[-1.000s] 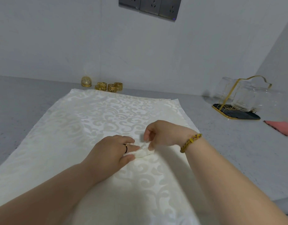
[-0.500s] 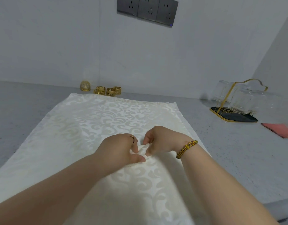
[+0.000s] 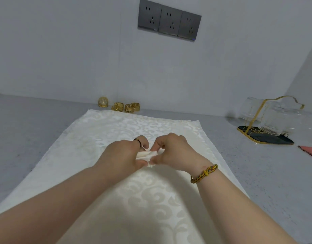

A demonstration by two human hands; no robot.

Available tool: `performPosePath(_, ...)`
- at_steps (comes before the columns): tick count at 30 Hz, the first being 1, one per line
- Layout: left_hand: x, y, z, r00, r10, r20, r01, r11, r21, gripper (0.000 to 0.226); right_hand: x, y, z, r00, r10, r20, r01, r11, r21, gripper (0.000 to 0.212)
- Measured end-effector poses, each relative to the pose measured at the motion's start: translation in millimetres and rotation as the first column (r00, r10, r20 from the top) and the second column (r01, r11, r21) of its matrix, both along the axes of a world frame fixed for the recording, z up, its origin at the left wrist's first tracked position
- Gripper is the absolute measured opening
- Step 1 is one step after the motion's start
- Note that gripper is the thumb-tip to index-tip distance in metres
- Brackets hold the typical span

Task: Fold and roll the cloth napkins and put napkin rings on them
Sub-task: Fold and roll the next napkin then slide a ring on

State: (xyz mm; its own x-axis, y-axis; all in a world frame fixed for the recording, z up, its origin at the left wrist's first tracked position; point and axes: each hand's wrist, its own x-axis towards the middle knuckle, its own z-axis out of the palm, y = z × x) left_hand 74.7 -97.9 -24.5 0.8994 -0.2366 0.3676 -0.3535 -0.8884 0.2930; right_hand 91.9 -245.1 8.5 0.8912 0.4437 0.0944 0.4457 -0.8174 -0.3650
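Both hands meet mid-counter over the big white patterned cloth, which lies spread flat w/ near end running out of frame. Left hand and right hand both pinch a small bunched bit of white fabric between thumb and fingertips, fingers curled in, not open. Can't tell if the bit is a gathered part of the big cloth or a separate napkin. Prob. pinched from both sides to keep the fold/roll tight while it's worked; judgement only.

Pose: forearms come in from near edge and converge, knuckles up, wrists low over the cloth. Dark ring on left finger, braided bracelet on right wrist.

Gold napkin rings sit far, by the wall just past the cloth's far edge, untouched, within reach for later. Glass rack far right, well apart.
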Motion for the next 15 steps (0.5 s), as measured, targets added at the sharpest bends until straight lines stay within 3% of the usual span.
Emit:
performPosePath(3,4,32,8,0.996,0.089,0.006,-0.089,0.996,0.013,0.057,12,35,0,0.995,0.058,0.075,-0.061,0.998,0.034,0.023)
performPosePath(8,15,94,2,0.971,0.241,-0.002,-0.24,0.97,0.033,0.057,36,102,-11,0.98,0.153,0.123,-0.155,0.988,0.003,0.024)
performPosePath(15,29,134,-28,0.929,0.363,-0.07,-0.369,0.918,-0.147,0.068,66,150,-29,0.966,0.24,0.093,-0.223,0.961,-0.16,0.026)
